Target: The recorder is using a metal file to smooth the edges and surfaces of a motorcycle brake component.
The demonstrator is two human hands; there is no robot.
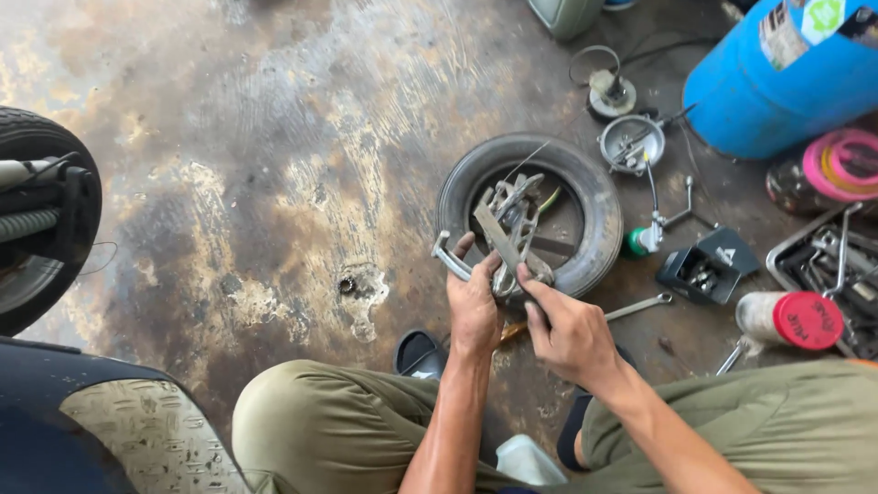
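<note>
I grip the metal puller [508, 229] with my left hand [473, 306] and right hand [565, 329] above the small tyre [585, 197] on the floor, where oily fingers could let it slip and drop.

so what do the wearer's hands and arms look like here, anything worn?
Both are bare: the left hand and right hand show no gloves, rings or watch, and the forearms carry no sleeves up to the frame edge. Fingers look smudged with dark workshop grime. The only clothing in view is olive-green fabric trousers over the bent knees.
</note>
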